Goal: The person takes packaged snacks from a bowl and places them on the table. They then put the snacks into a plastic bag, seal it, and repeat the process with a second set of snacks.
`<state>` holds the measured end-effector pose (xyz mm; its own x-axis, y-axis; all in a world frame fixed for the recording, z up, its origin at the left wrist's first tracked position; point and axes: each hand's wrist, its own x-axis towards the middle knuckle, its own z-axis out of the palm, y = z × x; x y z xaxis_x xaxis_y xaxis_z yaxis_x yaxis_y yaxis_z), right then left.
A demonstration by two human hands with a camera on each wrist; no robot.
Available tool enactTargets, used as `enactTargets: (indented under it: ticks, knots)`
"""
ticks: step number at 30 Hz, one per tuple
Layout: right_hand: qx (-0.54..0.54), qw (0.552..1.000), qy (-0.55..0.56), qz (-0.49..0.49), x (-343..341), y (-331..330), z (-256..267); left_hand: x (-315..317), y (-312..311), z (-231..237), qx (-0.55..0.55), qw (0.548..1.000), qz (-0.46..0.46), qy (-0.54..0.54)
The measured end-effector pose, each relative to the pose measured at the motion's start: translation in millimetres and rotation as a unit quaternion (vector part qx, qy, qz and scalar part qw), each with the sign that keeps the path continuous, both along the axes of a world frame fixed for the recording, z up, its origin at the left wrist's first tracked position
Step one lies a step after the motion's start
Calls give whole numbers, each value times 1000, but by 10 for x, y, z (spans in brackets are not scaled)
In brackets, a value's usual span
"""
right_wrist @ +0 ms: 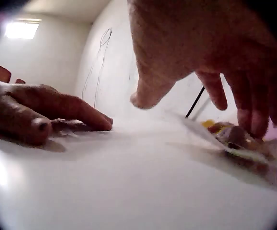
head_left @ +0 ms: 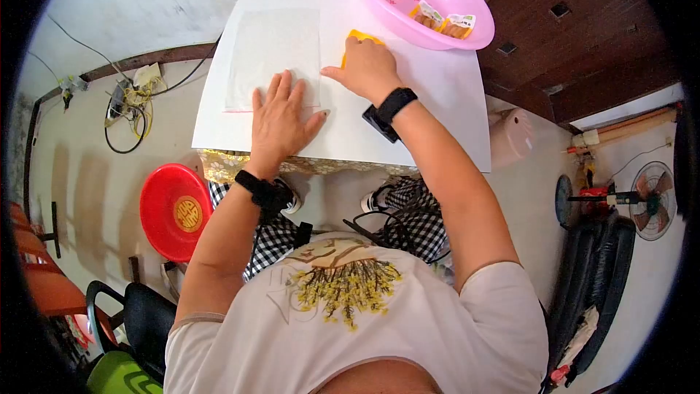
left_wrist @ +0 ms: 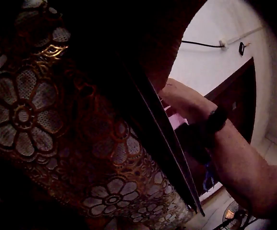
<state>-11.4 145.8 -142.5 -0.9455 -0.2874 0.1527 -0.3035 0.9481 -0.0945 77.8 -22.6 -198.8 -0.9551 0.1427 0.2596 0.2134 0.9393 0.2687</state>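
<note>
My left hand (head_left: pixel 280 118) lies palm down on the white table, its spread fingers resting on the lower edge of a flat, clear plastic bag (head_left: pixel 273 55). To the right of the bag, my right hand (head_left: pixel 370 69) reaches over a small yellow-edged snack packet (head_left: pixel 364 35) and mostly covers it. In the right wrist view the fingers of that hand point down and touch the packet (right_wrist: pixel 244 143), while the thumb stands away from it. One edge of the packet tilts up off the tabletop.
A pink basin (head_left: pixel 437 0) holding two similar packets (head_left: pixel 457 26) stands at the table's back right. Patterned cloth (head_left: pixel 313 168) hangs at the front edge. On the floor are a red basin (head_left: pixel 157 211) at left and a fan (head_left: pixel 651 201) at right.
</note>
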Motion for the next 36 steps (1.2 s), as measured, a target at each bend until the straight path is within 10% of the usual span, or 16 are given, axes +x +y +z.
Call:
enactTargets:
  ticks: [8,11,14,17,20,26,30,36]
  knots:
    - [16,1000,-1,19,-169,168,-141,11,3,20,16,1000,-6,9]
    - [-183,983,23,-13,-93,493,19,36,11,87,22,1000,-11,13]
    - [-399,917,-4,-27,-261,779,-254,28,25,97,21,1000,-3,0]
    - [-631,753,-144,-120,-140,724,-336,28,25,106,17,1000,-5,0]
    - [-654,736,-150,-87,-120,673,-657,24,27,60,17,1000,-2,11]
    - [-326,933,-148,-32,5,747,-370,30,50,126,21,1000,1,14]
    - [-239,962,-65,119,207,848,28,32,35,147,20,1000,-10,-11]
    - [-343,925,-157,51,-505,1482,919,18,27,143,23,999,-7,-26]
